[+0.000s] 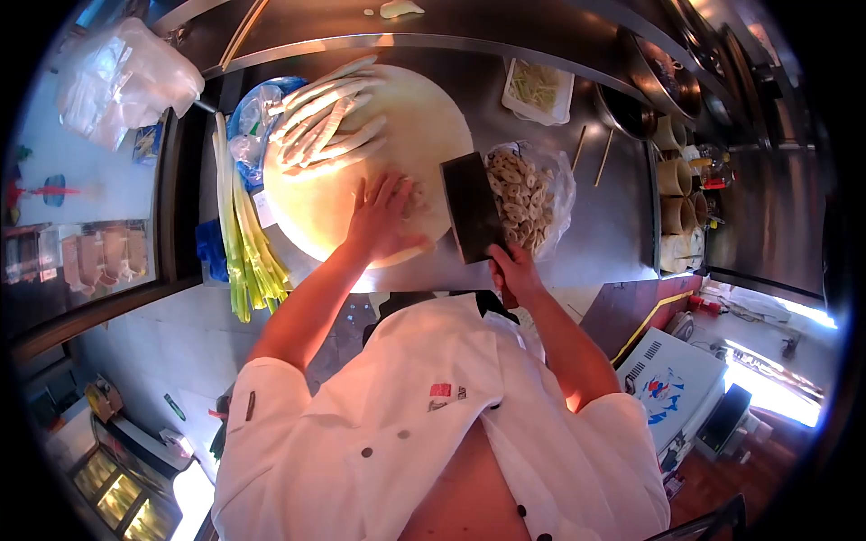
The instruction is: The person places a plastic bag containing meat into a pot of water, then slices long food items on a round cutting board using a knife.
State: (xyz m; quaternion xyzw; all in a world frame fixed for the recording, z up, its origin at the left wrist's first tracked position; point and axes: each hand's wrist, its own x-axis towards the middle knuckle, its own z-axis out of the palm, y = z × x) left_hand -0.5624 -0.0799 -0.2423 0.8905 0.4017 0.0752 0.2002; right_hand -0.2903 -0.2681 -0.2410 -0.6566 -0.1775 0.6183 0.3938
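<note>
My left hand (383,216) lies over the round cutting board (316,216), fingers spread. Small pale cut pieces (418,197) show beside its fingertips, partly covered by the hand. In my right hand (514,273) is the handle of a wide dark cleaver (473,209), its blade over the board's right edge. Several long, pale, tube-like pieces of food (329,117) lie in a pile on the far left of the board. Right of the cleaver, a clear plastic bag (564,194) holds many sliced pale rings (521,194).
Long green onions (239,225) lie along the board's left side, near a blue bag (212,251). A white container (538,90) of pale green shreds stands at the back right. Two chopsticks (603,158) rest on the steel counter (613,216). Metal bowls (627,110) stand farther right.
</note>
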